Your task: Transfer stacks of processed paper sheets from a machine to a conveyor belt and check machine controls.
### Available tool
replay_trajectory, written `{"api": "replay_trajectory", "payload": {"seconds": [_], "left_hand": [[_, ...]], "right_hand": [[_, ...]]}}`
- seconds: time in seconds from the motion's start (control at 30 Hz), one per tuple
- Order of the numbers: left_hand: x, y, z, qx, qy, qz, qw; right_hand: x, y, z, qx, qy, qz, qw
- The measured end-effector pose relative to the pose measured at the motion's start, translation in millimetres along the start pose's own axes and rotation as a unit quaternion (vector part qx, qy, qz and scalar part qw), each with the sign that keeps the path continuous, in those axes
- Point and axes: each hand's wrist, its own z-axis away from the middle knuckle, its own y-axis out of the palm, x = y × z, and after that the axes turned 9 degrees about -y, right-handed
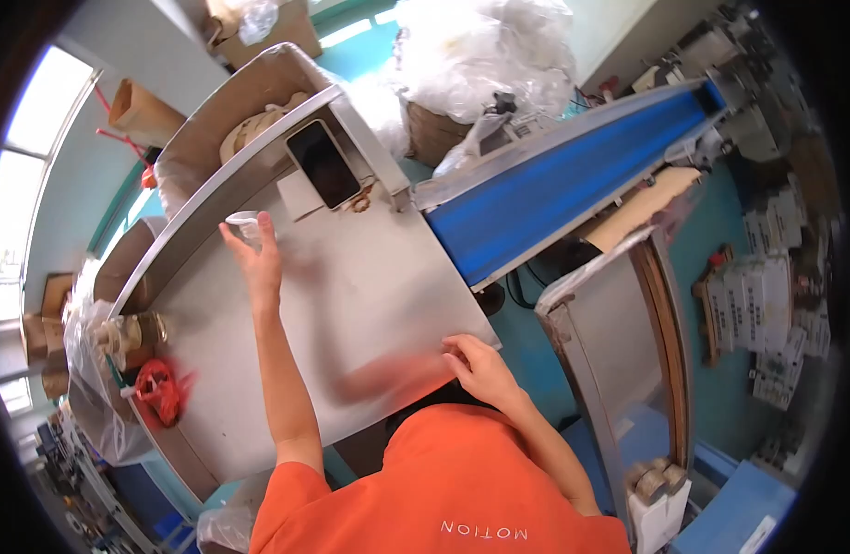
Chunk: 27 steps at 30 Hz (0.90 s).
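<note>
Over the left part of the pale grey worktable point(259, 379), my left hand point(259, 263) reaches away from me. Its thumb and fingers close around a small white piece point(245, 220), whose exact kind is unclear. My right hand point(480, 369) is at the table's near right edge, close to my body. Its fingers are loosely bent and slightly apart, with nothing visible in them. A reddish blur and the table's reflections lie between both arms. A phone with a dark screen point(323, 163) lies at the far edge, beside a white card point(299, 195).
A blue conveyor belt point(563, 185) runs off to the far right. Left are a clear jar point(134, 332) and a red plastic bag point(164, 392). Beyond the table's raised rim stands a lined bin point(199, 134). A framed metal chute point(619, 323) stands right.
</note>
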Motion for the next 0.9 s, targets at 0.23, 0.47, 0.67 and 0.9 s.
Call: {"api": "replay_trajectory", "payload": {"seconds": [0.23,0.47,0.67,0.9], "left_hand": [[-23,73,118,0.046,0.29,-0.114,0.949],[-74,78,325,0.409,0.497,0.067,0.762],[-77,69,419,0.526,0.583,0.064,0.616],[-105,52,559,0.581,0.649,0.125,0.476]], "right_hand": [[-22,-8,80,-0.1,0.079,0.05,0.991],[-21,-9,156,-0.236,0.086,0.08,0.965],[-1,-47,248,-0.463,0.095,0.118,0.874],[9,-104,405,-0.659,0.143,0.247,0.696]]}}
